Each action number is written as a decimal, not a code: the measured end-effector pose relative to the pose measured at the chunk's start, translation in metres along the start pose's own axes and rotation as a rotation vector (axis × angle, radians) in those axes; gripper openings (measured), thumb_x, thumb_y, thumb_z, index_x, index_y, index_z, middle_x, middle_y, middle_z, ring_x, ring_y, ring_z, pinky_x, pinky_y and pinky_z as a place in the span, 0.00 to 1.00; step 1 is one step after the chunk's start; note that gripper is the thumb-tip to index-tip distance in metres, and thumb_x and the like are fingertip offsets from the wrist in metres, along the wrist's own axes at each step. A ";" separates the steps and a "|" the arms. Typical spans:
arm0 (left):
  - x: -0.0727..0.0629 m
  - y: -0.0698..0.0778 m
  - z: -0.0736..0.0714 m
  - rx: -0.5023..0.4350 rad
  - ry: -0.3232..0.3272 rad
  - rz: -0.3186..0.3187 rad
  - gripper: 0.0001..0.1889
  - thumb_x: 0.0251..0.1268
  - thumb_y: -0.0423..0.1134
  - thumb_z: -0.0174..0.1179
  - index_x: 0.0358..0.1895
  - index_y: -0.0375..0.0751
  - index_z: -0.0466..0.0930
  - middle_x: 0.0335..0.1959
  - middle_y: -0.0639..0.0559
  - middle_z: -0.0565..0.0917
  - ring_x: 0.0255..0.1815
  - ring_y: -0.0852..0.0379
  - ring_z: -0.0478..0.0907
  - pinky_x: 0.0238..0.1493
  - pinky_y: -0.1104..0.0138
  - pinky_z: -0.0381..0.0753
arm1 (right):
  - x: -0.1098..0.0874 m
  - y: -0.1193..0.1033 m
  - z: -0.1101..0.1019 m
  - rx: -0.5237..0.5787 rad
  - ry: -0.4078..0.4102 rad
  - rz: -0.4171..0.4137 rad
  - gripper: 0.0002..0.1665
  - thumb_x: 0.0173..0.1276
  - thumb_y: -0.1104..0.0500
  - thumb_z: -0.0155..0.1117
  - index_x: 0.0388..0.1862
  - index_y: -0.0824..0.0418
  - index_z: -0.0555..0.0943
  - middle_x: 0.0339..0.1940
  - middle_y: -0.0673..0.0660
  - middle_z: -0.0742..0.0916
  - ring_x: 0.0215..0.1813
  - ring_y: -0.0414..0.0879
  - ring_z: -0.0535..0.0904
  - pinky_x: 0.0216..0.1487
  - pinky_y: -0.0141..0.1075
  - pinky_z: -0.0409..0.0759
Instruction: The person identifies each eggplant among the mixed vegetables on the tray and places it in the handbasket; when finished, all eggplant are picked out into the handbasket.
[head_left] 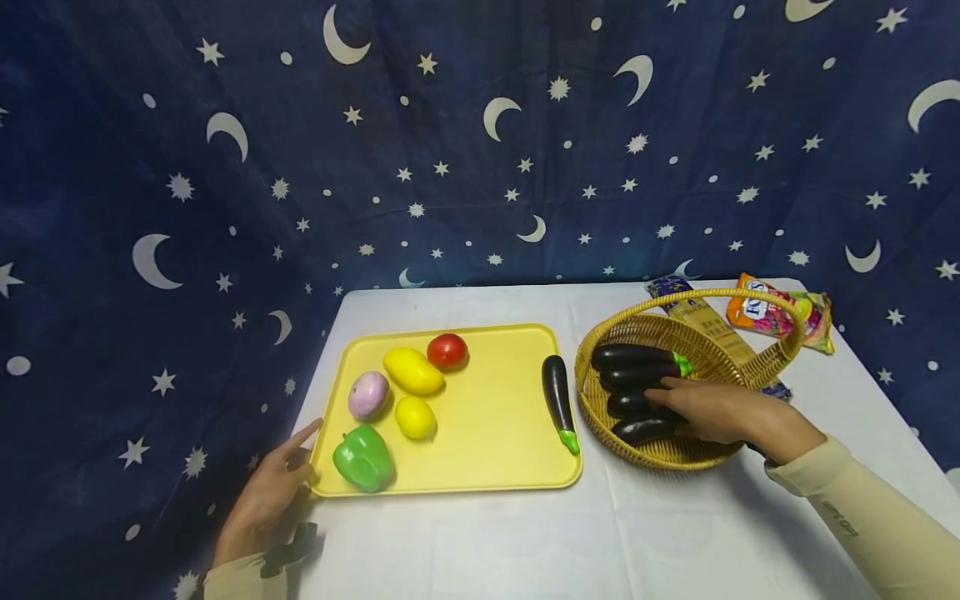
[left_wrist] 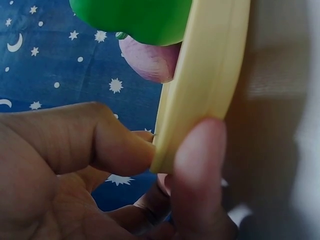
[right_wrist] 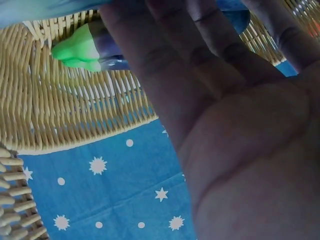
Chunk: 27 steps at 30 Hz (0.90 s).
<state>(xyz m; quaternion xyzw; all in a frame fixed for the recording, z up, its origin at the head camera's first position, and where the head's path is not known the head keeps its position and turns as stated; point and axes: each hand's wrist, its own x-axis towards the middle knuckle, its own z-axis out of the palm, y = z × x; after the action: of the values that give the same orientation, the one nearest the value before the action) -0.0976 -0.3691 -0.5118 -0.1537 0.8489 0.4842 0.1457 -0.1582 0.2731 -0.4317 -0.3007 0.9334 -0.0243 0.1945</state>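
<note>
A yellow tray [head_left: 487, 400] lies on the table, with a dark eggplant [head_left: 558, 400] along its right edge. At the tray's near left corner my left hand [head_left: 270, 496] pinches the rim; the left wrist view shows fingers on both sides of the rim [left_wrist: 200, 75]. Several dark eggplants [head_left: 633, 357] lie side by side in a wicker basket [head_left: 675, 458]. My right hand [head_left: 716, 410] reaches into this basket from the right, its fingertips over the nearer eggplants. In the right wrist view its fingers [right_wrist: 170, 75] look straight, and they partly hide a green-capped eggplant [right_wrist: 80, 50].
On the tray's left half lie a green pepper [head_left: 363, 458], a purple onion [head_left: 368, 395], a yellow mango [head_left: 412, 371], a lemon [head_left: 415, 417] and a tomato [head_left: 447, 352]. The basket's tall handle [head_left: 697, 293] arches over it. Behind are colourful packages [head_left: 780, 312].
</note>
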 end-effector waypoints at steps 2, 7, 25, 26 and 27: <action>0.001 0.000 0.000 0.005 0.001 -0.005 0.43 0.69 0.23 0.52 0.87 0.53 0.57 0.57 0.35 0.78 0.43 0.53 0.76 0.35 0.66 0.77 | 0.000 0.000 0.001 -0.005 0.002 0.002 0.35 0.65 0.59 0.78 0.71 0.65 0.80 0.68 0.81 0.80 0.64 0.73 0.83 0.62 0.63 0.82; 0.002 -0.001 0.000 0.005 0.002 -0.002 0.43 0.68 0.23 0.52 0.87 0.52 0.57 0.56 0.35 0.78 0.41 0.53 0.76 0.34 0.66 0.77 | 0.001 0.000 0.003 -0.035 0.036 -0.011 0.33 0.64 0.59 0.79 0.68 0.64 0.81 0.64 0.77 0.83 0.62 0.70 0.84 0.61 0.61 0.84; 0.000 0.001 0.000 0.041 0.006 -0.009 0.43 0.69 0.24 0.52 0.87 0.52 0.56 0.60 0.33 0.79 0.49 0.50 0.76 0.39 0.66 0.77 | 0.001 -0.003 0.010 -0.061 0.068 0.031 0.30 0.65 0.67 0.74 0.68 0.63 0.81 0.63 0.73 0.84 0.62 0.69 0.84 0.57 0.61 0.85; 0.000 0.001 0.000 0.043 0.006 -0.010 0.43 0.69 0.24 0.52 0.87 0.52 0.56 0.61 0.33 0.79 0.50 0.49 0.76 0.40 0.66 0.77 | 0.000 -0.004 0.010 -0.057 0.074 0.032 0.30 0.66 0.68 0.72 0.67 0.63 0.81 0.62 0.72 0.84 0.61 0.68 0.84 0.56 0.60 0.86; 0.001 0.001 0.000 0.046 0.005 -0.007 0.43 0.69 0.24 0.52 0.87 0.52 0.56 0.61 0.32 0.79 0.50 0.49 0.76 0.40 0.66 0.77 | -0.002 -0.004 0.010 -0.053 0.085 0.033 0.29 0.67 0.69 0.71 0.67 0.63 0.81 0.62 0.72 0.84 0.61 0.68 0.84 0.56 0.60 0.85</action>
<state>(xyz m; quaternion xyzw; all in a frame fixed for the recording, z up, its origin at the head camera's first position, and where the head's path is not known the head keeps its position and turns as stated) -0.0987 -0.3683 -0.5111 -0.1545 0.8597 0.4637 0.1486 -0.1509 0.2711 -0.4397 -0.2892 0.9459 -0.0094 0.1468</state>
